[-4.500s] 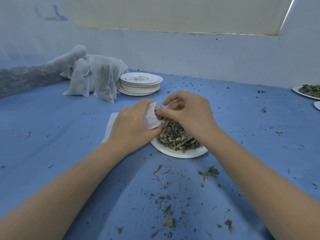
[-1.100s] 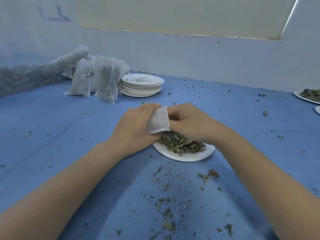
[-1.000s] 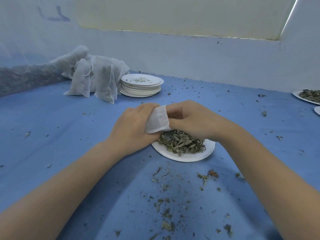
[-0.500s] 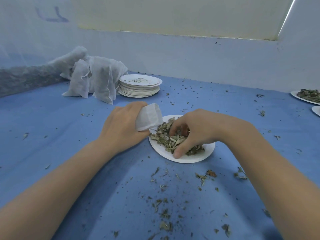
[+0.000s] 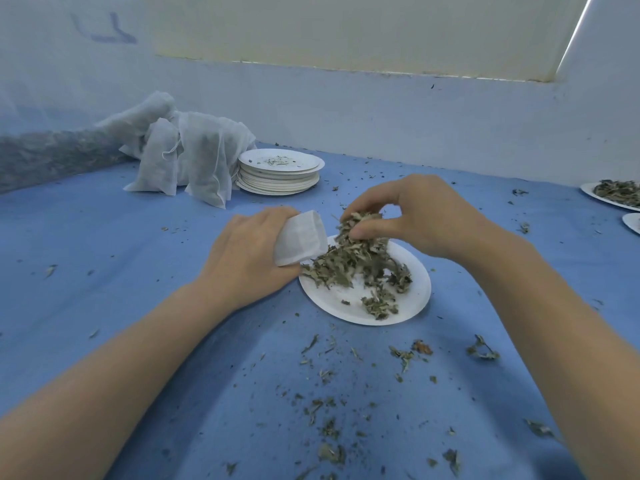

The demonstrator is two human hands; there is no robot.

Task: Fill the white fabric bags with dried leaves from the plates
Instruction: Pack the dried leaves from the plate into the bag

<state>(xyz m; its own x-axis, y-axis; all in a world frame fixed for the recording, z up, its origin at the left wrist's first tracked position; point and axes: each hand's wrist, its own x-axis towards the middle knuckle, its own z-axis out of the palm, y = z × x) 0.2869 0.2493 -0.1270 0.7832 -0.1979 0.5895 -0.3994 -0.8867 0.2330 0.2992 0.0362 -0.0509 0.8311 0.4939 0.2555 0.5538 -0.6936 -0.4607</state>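
Leaves (image 5: pixel 349 271) lie heaped on the plate (image 5: pixel 412 306) at mid-surface, just right of the bag (image 5: pixel 301 239); the right hand (image 5: pixel 412 216) is above the heap with its fingers (image 5: pixel 367 202) and thumb curled round a loose clump, strands trailing down to the pile; the left hand (image 5: pixel 249 251) grips the bag at the plate's left rim, fingers wrapped round its body, its mouth turned toward the leaves.

By the look of them the leaves are dry, light and brittle; they would crumble under a hard squeeze and shed from a loose one, so a gentle cupped pinch round the middle of a clump seems best; crumbs (image 5: pixel 329 407) already litter the blue surface (image 5: pixel 104 258) near the plate. The bag looks thin, soft and floppy, with no stiffness of its own; it seems best taken near the rim, so that the mouth keeps open; whether it gapes wide enough now I cannot tell, since only its outer side shows.

The clump appears ready to go across to the mouth; a fair part of the plate is bare, though much of the heap remains.

Farther back lie a pile of bags (image 5: pixel 194 157) and a stack of plates (image 5: pixel 277 174) beside it; more plates (image 5: pixel 613 194) with leaves sit at the right edge.
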